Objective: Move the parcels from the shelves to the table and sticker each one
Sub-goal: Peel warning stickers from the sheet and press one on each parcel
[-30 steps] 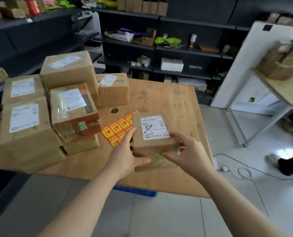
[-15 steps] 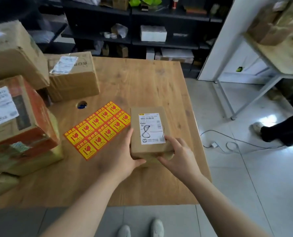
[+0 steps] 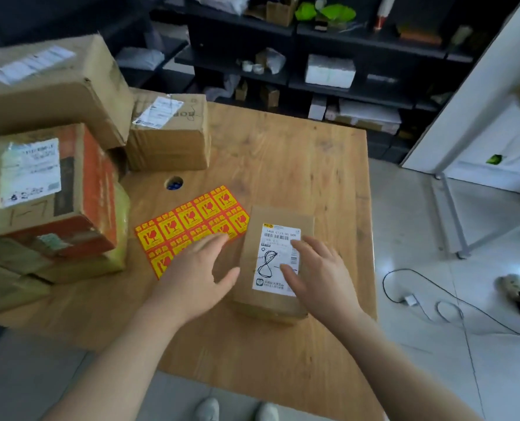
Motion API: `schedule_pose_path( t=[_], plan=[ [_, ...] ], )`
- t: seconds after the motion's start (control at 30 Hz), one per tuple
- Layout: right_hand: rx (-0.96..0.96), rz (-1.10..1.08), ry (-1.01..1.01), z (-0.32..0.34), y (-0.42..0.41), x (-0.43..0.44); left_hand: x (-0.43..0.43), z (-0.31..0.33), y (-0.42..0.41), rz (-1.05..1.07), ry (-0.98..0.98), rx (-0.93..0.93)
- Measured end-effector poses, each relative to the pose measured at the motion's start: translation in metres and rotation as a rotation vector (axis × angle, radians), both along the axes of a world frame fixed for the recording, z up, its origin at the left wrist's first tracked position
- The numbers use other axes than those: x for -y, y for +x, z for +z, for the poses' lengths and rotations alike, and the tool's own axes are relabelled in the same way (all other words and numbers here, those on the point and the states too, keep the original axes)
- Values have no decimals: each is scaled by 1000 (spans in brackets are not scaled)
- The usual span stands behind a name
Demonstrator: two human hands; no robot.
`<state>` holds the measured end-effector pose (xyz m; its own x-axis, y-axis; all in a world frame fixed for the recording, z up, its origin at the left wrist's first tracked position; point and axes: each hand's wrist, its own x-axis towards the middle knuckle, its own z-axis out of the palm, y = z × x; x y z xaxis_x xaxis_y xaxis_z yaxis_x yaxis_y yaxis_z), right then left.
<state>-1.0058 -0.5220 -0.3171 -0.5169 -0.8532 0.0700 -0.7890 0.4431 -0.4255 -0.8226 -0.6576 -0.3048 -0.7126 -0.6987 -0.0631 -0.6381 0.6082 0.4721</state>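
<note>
Lying on the table (image 3: 283, 153), the parcel (image 3: 248, 262) sits between our left hand (image 3: 198, 275) and right hand (image 3: 319, 278), both spread, gripping nothing.

A wooden table (image 3: 298, 153) stands on a shiny pale grey floor (image 3: 404, 214). Dark shelves (image 3: 328, 92) fill the back wall, past the table's far edge. On the right are a white board (image 3: 480, 132) and a metal leg (image 3: 451, 214). A black wire (image 3: 428, 279) lies on the floor near the table's right edge
</note>
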Motion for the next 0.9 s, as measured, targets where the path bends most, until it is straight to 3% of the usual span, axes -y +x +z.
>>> schedule_pose_path(
  t=[0.13, 0.3, 0.57, 0.9],
  plan=[
    [-53, 155, 46, 13, -7, 57, 39, 14, 1, 128, -139, 112],
    [-109, 276, 93, 16, -11, 138, 98, 6, -3, 187, -155, 241],
    [-90, 284, 332, -20, -26, 242, 174, -45, -40, 210, -34, 351],
    [-53, 297, 499, -57, -44, 285, 209, -94, -85, 241, 52, 411]
  ],
)
